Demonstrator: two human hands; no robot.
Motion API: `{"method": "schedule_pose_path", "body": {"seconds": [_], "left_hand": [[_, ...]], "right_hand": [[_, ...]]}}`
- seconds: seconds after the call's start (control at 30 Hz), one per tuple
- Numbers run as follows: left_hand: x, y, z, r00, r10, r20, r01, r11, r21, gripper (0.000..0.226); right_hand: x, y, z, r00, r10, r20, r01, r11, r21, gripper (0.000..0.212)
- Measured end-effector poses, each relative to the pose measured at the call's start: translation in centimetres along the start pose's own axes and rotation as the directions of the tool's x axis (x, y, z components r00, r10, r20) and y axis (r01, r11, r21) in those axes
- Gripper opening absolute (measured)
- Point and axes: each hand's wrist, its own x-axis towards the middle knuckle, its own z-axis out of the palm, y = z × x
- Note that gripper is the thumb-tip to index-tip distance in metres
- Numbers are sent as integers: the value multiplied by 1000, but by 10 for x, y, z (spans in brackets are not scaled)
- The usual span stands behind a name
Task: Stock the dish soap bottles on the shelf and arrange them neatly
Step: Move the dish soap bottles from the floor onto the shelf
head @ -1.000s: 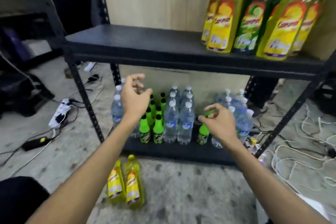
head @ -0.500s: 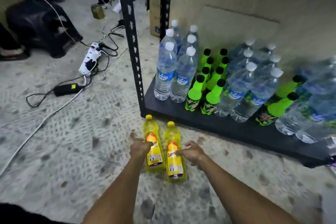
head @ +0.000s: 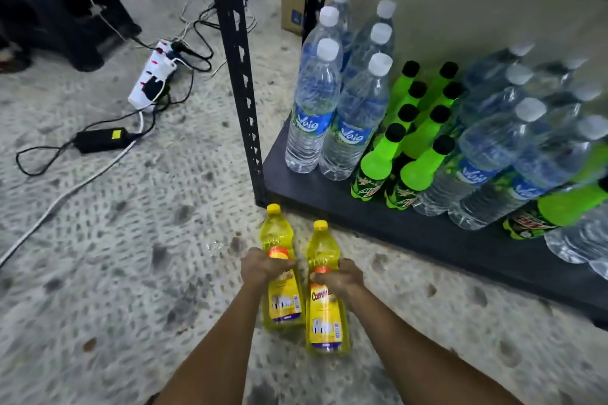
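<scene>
Head view: left hand (head: 263, 268) grips the left soap bottle (head: 279, 273), right hand (head: 340, 278) the right bottle (head: 325, 293); lift both straight, clearing the shelf (head: 411, 233) edge.

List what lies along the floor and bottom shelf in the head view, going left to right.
Black power adapter → white power strip → black shelf post → left dish soap bottle → right dish soap bottle → green soda bottles → right group of water bottles.
</scene>
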Motion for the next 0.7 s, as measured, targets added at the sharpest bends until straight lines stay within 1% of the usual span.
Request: {"method": "schedule_pose_path", "body": {"seconds": [0.07,0.13,0.23,0.33,0.4,0.43,0.5,0.57,0.63,0.67,0.7], "left_hand": [[-6,0,-3,999,-40,21,38,995,92,61],[-19,-2,-1,1000,-16,11,14,981,192,70],[-43,-7,1,1000,23,-6,-21,974,226,73],[-77,0,-9,995,98,33,-103,961,255,86],[-105,8,-19,981,186,51,-193,947,256,88],[-121,14,-24,966,252,47,-256,930,264,88],[-145,27,-36,923,384,23,-374,881,289,92],[-186,54,-54,857,516,16,-497,817,291,89],[-238,93,-76,762,646,47,-639,738,218,81],[-261,111,-89,720,691,60,-690,705,164,74],[-294,135,-103,670,739,63,-741,662,118,66]], "right_hand": [[-9,7,-6,999,8,-43,-7,1000,30,51],[-19,16,-17,998,-14,-62,19,997,78,49],[-44,29,-43,991,-98,-90,109,986,127,42],[-80,34,-80,960,-223,-171,246,961,125,47],[-112,33,-114,929,-302,-211,336,931,145,49],[-129,32,-132,912,-341,-229,379,913,151,49],[-166,26,-170,876,-416,-244,459,874,159,52],[-211,18,-213,822,-500,-274,550,821,152,55],[-257,10,-260,750,-578,-322,636,764,109,54],[-281,4,-279,715,-613,-335,670,738,80,53],[-308,-2,-303,663,-656,-361,718,694,57,54]]}}
